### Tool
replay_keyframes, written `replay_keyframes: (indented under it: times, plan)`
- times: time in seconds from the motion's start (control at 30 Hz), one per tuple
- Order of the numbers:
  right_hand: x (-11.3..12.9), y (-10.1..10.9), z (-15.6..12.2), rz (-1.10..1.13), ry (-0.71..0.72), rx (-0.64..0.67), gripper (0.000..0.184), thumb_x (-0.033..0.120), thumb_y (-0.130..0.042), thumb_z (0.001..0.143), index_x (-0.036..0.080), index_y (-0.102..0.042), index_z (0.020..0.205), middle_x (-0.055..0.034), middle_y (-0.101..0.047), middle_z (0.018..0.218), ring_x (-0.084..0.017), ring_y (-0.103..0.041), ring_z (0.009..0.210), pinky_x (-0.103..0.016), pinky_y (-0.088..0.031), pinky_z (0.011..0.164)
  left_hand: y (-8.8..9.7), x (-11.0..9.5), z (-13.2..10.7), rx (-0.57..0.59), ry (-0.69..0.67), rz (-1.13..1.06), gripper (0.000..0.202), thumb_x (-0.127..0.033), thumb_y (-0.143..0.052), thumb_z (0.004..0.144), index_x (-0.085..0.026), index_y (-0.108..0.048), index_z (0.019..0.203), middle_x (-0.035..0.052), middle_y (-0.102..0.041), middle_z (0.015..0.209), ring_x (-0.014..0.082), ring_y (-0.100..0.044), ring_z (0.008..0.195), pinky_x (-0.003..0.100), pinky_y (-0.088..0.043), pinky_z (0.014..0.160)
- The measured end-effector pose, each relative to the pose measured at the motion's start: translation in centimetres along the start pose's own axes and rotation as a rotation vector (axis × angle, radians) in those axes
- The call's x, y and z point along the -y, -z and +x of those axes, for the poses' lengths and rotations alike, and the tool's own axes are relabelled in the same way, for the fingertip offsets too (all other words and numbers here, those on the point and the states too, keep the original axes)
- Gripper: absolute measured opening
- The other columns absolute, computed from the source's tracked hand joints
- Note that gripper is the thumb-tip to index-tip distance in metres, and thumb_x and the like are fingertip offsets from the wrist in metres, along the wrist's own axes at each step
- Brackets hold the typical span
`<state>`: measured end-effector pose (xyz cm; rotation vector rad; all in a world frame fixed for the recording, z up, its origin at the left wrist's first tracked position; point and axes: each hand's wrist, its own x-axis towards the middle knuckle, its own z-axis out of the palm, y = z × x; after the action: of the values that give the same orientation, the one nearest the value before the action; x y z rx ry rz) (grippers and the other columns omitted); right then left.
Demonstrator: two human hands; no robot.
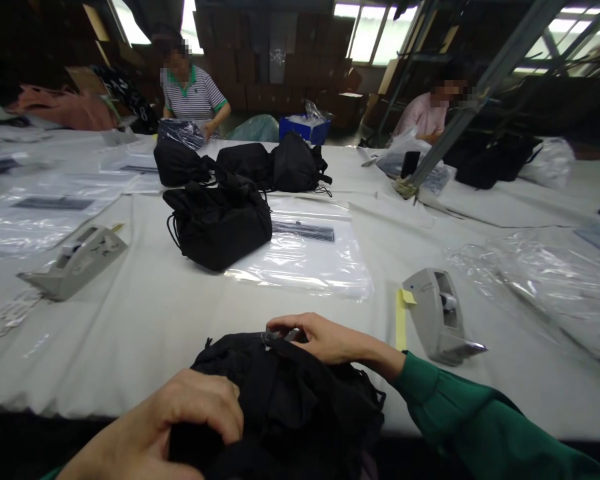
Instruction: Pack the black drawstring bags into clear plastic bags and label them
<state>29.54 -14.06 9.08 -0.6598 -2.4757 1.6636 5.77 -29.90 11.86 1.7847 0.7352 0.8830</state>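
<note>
A black fabric bag (pixel 305 407) lies in front of me at the table's near edge, its cloth loose and creased. My right hand (pixel 320 337) is closed at the bag's far edge, thumb and fingers pinching there beside a small greyish, see-through bit too small to name. On the near left side, my left hand (pixel 185 413) curls its fingers over the black cloth and grips it. Part of that hand is cut off by the lower frame edge. Farther off stands another black bag (pixel 220 223), partly over clear plastic bags (pixel 320 263) with printed panels.
Grey tape dispensers stand left (pixel 77 260) and right (pixel 437 317). More black bags (pixel 295 163) sit farther back. Clear plastic sheeting (pixel 555 287) covers the right side. A slanted metal post (pixel 460 120) rises at the back right. Two people are across the table.
</note>
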Motion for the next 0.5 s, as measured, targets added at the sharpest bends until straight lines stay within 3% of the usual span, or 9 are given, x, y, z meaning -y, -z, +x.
replay_keyframes:
  times: [0.17, 0.4, 0.5]
  plan:
    - [-0.4, -0.1, 1.5, -0.025, -0.032, 0.125, 0.041, 0.032, -0.067, 0.082, 0.021, -0.067, 0.121, -0.0046, -0.07, 0.117, -0.023, -0.065, 0.101, -0.028, -0.05, 0.086, -0.5, -0.1, 1.0, -0.063, -0.053, 0.013, 0.022, -0.042, -0.059, 0.087, -0.022, -0.064, 0.092, 0.0053, -0.064, 0.072, 0.0197, -0.062, 0.071, 0.031, -0.05, 0.07]
    - [-1.6, 0.1, 1.8, 0.071, -0.114, 0.076, 0.045, 0.048, -0.065, 0.085, 0.019, -0.071, 0.119, -0.0057, -0.07, 0.12, -0.026, -0.064, 0.108, -0.03, -0.048, 0.094, -1.3, 0.9, 0.4, -0.112, -0.118, 0.003, 0.029, -0.048, -0.053, 0.088, -0.022, -0.066, 0.085, 0.0071, -0.063, 0.062, 0.0214, -0.061, 0.064, 0.036, -0.05, 0.071]
    - [-2.2, 0.0, 1.9, 0.127, -0.1, 0.069, 0.046, 0.051, -0.064, 0.085, 0.017, -0.072, 0.115, -0.006, -0.072, 0.115, -0.026, -0.065, 0.103, -0.03, -0.048, 0.09, -1.1, 0.5, 0.7, -0.094, -0.104, -0.032, 0.034, -0.049, -0.051, 0.088, -0.021, -0.068, 0.078, 0.0081, -0.062, 0.061, 0.0234, -0.062, 0.066, 0.038, -0.05, 0.073]
